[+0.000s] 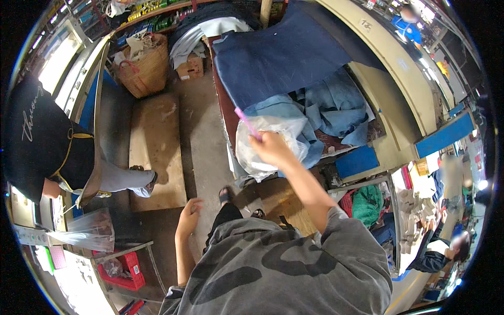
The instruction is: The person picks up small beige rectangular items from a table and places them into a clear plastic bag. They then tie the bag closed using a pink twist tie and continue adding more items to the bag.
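Note:
My right hand (274, 150) is closed around a slim pink pen-like stick (246, 122), which points up and to the left. Beneath the stick and hand lies a crumpled clear plastic bag (245, 155) at the near edge of a low dark-red table (226, 113). Rumpled blue denim pieces (336, 105) lie beside and behind the bag. Farther back, a dark navy cloth (278, 58) is spread flat. My left hand (188, 218) hangs beside my body over the floor, its fingers loosely apart and holding nothing.
A co-worker in a black shirt (39, 131) stands at the left by a machine. A wicker basket (144, 68) and cardboard box (190, 67) sit at the back left. A wooden board (157, 163) lies on the floor. A beige machine frame (404, 126) borders the table's right.

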The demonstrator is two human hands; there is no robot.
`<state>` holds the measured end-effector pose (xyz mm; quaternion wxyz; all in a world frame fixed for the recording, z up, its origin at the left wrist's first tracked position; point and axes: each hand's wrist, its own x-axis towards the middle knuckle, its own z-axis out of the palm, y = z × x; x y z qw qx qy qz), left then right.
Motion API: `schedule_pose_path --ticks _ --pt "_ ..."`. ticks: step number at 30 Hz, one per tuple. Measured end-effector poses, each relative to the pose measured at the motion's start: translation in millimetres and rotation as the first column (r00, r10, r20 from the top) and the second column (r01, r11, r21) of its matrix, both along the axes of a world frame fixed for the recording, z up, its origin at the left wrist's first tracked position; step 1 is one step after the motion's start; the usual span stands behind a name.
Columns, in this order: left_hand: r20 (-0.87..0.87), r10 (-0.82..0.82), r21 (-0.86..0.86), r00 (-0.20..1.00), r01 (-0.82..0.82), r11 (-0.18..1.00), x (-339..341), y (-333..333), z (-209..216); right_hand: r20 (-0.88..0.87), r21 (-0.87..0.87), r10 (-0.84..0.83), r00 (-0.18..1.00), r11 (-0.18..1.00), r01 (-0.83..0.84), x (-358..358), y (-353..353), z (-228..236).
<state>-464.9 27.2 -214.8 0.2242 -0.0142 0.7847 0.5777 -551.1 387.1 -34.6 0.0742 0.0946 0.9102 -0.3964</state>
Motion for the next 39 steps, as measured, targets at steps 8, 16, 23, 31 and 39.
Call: schedule_pose_path --ticks 8,16,23,31,39 --pt "-0.099 -0.046 0.432 0.994 0.084 0.898 -115.4 179.2 85.2 -0.361 -0.149 0.216 0.907 0.947 -0.285 -37.3 -7.7 -36.5" --pt "0.203 -0.212 0.403 0.956 0.116 0.908 -207.3 189.3 97.2 -0.051 0.0 -0.069 0.996 0.998 0.069 -75.0 77.0 -85.5" --pt "-0.062 -0.475 -0.16 0.878 0.461 0.873 -236.7 191.7 82.0 0.316 0.403 -0.144 0.938 0.915 0.005 -52.1 99.9 -131.0" --pt "-0.656 -0.438 -0.12 0.615 0.488 0.864 -280.6 200.1 84.0 0.393 0.396 -0.137 0.909 0.918 -0.033 -51.9 88.4 -118.3" --pt "-0.05 -0.743 0.288 0.668 0.722 0.629 -312.7 198.5 92.6 -0.363 -0.013 -0.361 0.859 0.924 0.383 -56.4 97.1 -46.7"
